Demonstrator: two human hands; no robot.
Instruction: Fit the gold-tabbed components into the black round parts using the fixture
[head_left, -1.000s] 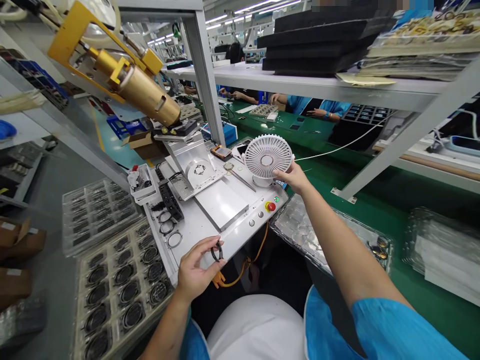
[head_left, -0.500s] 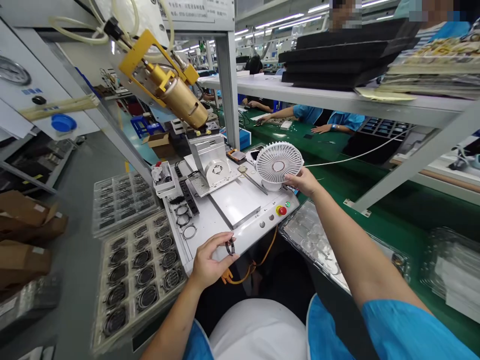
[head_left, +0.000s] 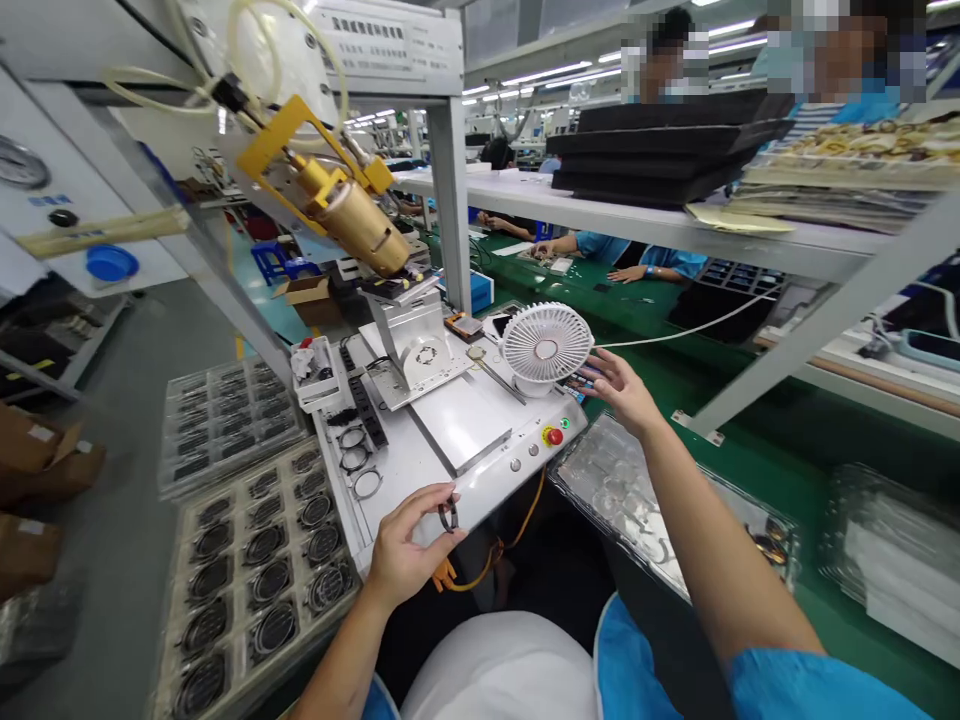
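Observation:
Pinched between the thumb and fingers of my left hand [head_left: 411, 540] is a dark ring [head_left: 448, 514], held in front of the white machine base. My right hand [head_left: 624, 392] has its fingers spread beside the small white fan [head_left: 546, 346]; whether a fingertip touches the fan I cannot tell. Left on the base lie several thin rings [head_left: 367, 484]. In the middle stand a metal fixture [head_left: 425, 352] and a flat metal plate [head_left: 466, 428]. Above them a gold cylinder [head_left: 365, 228] hangs tilted from its bracket.
A red stop button [head_left: 553, 437] sits on the machine's front edge. To the left are a tray of dark rings [head_left: 259, 590] and a stacked clear tray [head_left: 229, 425]. A plastic tray [head_left: 645, 500] lies right. Co-workers sit across the green bench [head_left: 637, 310].
My right hand has come away from the fan's edge, its fingers spreading. My left hand keeps the dark ring. The whole view has shifted slightly.

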